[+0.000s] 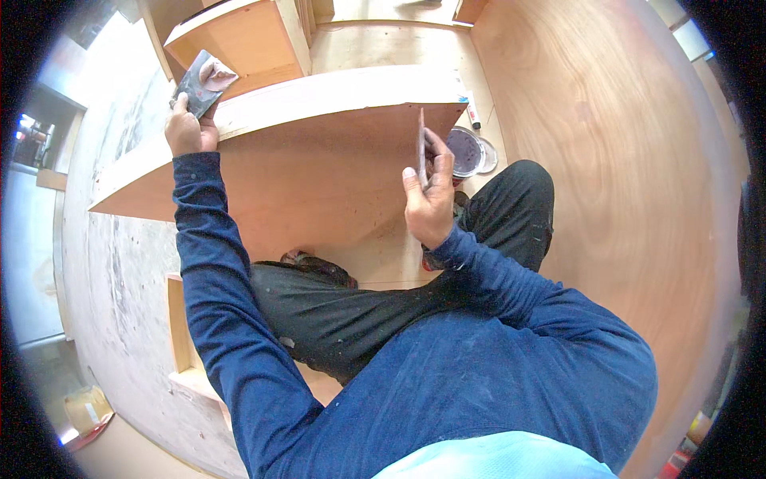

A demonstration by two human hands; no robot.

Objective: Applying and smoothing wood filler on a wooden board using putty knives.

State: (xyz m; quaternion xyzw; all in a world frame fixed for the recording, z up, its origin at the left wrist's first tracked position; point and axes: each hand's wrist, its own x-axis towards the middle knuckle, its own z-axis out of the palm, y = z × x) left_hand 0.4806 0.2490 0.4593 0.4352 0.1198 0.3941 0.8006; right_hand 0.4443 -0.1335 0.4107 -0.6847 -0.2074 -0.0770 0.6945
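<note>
Plywood cabinet interior all around, warm brown panels curving with the lens, a big side panel (606,160) filling the right. Person is sitting cross-legged on the cabinet floor (383,247), blue long sleeves, dark trousers.

Left hand (190,128) is reaching far left, fingers wrapped around a flat grey putty plate (201,80) with a smear of reddish-brown filler (217,76) on it, held at the far-left end of the horizontal shelf board (319,104). Thumb is lying on the plate's near face, the other fingers closing behind it.

Right hand (429,203) is raised in the middle, fingers pinching a thin scraper blade (421,148) (seen edge-on, so it reads as a narrow dark strip). Blade is standing upright, just in front of the shelf board's front face near its right end; cannot tell if it is touching the wood.

Just beyond the right hand, an open round tin (465,150) of dark filler is sitting on the cabinet floor, its lid (488,156) lying beside it on the right. A small white tube (472,112) is lying farther back, near the shelf's right corner.

Far left top, another plywood box (247,36) is standing behind the putty plate.
</note>
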